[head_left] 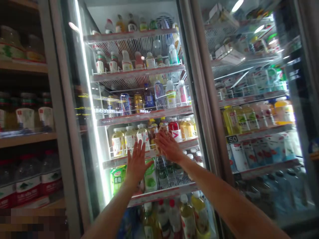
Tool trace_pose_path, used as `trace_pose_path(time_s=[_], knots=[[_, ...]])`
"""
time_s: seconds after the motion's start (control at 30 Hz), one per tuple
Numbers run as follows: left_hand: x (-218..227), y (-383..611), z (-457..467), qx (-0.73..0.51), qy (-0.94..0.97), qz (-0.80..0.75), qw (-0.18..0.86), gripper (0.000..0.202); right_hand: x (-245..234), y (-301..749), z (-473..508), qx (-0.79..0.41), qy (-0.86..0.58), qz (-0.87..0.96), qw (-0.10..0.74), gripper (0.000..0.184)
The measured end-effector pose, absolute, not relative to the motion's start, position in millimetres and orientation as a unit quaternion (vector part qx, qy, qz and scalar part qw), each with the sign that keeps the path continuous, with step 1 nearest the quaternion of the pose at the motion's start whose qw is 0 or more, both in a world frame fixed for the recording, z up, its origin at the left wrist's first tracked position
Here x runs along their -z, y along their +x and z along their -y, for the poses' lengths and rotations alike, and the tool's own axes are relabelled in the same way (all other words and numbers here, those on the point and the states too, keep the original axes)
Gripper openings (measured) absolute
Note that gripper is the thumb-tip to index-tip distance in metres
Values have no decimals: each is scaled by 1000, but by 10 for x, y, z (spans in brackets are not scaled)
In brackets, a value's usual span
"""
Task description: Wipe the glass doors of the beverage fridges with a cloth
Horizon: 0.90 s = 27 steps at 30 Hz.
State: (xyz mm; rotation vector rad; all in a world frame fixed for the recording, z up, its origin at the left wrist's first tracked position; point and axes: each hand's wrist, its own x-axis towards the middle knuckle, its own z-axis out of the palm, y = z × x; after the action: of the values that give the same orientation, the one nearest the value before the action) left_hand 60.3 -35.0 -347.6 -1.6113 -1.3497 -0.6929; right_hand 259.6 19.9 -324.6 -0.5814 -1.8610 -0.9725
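Note:
The glass door of a lit drinks cooler is in front of me. My left hand is open, with its fingers spread upward and its palm toward the glass. It overlaps my view of the lower shelves, near a green package. My right hand reaches higher and to the right, flat over a pale, crumpled cloth that shows at its edges. The hand hides most of the cloth. Behind it through the glass are a red bottle and several yellow drink bottles.
Wooden shelves with bottles stand at the left. A metal door frame divides this cooler from a second glass-fronted cooler at the right, stocked with bottles and cartons. A bright light strip runs down the left side.

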Motion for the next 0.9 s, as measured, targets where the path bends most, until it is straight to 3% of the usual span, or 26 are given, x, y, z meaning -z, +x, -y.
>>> trace_pose_path(time_s=[0.2,0.3,0.43,0.5,0.73,0.83,0.9], knots=[[3589,690,396,273,-648,567,429,79,3450,3581,-310,362,-375,578,628,42],[3608,754,435,272,-640,577,429,77,3645,3143,-214,360,-366,616,598,46],[3672,740,488,262,-636,585,430,71,3843,2433,-40,398,-266,745,465,45],[3721,677,508,245,-646,576,436,71,3907,2491,-35,407,-244,764,438,45],[3843,515,502,231,-672,556,432,65,4035,3623,-284,374,-391,599,590,49],[3839,537,491,236,-668,557,433,65,4039,3268,-241,349,-403,558,636,49],[3841,559,492,234,-665,558,438,67,4061,2845,-162,350,-379,593,619,48]])
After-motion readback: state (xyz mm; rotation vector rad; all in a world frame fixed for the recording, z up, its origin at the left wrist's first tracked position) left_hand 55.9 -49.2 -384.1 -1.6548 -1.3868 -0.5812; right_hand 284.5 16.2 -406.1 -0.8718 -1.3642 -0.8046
